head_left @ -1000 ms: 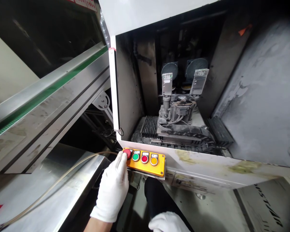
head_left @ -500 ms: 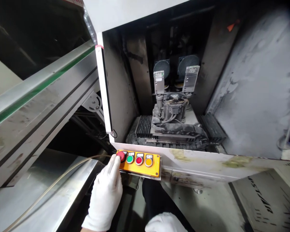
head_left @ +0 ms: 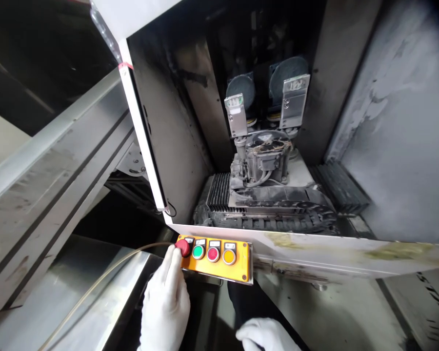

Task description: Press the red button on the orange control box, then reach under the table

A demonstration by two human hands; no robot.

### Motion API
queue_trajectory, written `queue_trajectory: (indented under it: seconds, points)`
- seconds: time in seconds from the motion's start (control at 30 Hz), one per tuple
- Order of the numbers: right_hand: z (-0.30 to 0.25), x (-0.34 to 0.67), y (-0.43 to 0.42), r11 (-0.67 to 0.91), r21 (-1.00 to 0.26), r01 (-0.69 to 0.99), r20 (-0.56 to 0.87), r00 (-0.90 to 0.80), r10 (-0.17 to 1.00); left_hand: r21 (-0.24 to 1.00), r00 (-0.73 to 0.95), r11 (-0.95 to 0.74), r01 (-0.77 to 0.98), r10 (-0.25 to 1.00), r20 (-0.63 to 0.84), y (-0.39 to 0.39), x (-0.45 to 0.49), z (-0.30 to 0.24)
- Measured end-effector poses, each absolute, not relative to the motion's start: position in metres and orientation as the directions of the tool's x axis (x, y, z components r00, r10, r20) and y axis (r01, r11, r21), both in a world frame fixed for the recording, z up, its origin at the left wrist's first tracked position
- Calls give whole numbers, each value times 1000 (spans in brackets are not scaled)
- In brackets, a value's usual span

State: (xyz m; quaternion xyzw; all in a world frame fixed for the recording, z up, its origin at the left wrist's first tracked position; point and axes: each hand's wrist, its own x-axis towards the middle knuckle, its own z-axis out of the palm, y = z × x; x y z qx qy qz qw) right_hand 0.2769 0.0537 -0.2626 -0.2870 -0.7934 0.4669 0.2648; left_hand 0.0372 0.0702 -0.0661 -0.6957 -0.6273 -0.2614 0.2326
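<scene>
My white-gloved left hand [head_left: 168,297] is at the left end of a yellow control box [head_left: 219,270]. Its fingers are stretched out and lie close together, the tips touching the side of a red mushroom-head button [head_left: 183,247]. Further right on the box are a green button [head_left: 198,252], a flat red button [head_left: 212,254] and an orange button [head_left: 229,257]. My right hand [head_left: 267,334], also gloved in white, is low in the picture over a dark trouser leg [head_left: 254,300]. Its fingers are loosely bent and apart, with nothing seen in them; the frame's lower edge cuts it off.
Behind the box is an open machine cabinet with a dusty motor unit [head_left: 267,161], two metal brackets [head_left: 294,105] and a cable chain [head_left: 278,222]. A metal conveyor frame [head_left: 58,165] runs along the left. Below it, a thin hose [head_left: 109,275] crosses a metal surface [head_left: 91,258].
The view has shifted and come closer to the cabinet. My left hand's fingertips stay at the red mushroom-head button. More of my right hand shows, further right in the picture.
</scene>
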Motion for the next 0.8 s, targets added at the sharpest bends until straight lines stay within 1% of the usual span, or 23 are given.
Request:
queue_trajectory:
  seconds: [0.13, 0.27, 0.5, 0.67, 0.8]
  points:
    - [-271, 262, 74, 343, -889, 302, 79, -637, 767, 29, 59, -106, 994, 735, 675, 70, 32, -74]
    - [-274, 249, 85, 258, -903, 345, -22, -634, 773, 67, 43, -124, 990, 717, 695, 71, 27, -83]
    - [-275, 243, 84, 126, -924, 360, -157, -659, 735, 9, 70, -112, 994, 682, 728, 75, 30, -83]
    - [-267, 245, 85, 109, -915, 389, -201, -672, 713, -25, 78, -88, 996, 682, 728, 76, 32, -80]
    - [-260, 247, 85, 108, -913, 392, -206, -674, 710, -41, 65, -51, 998, 698, 713, 74, 35, -76]
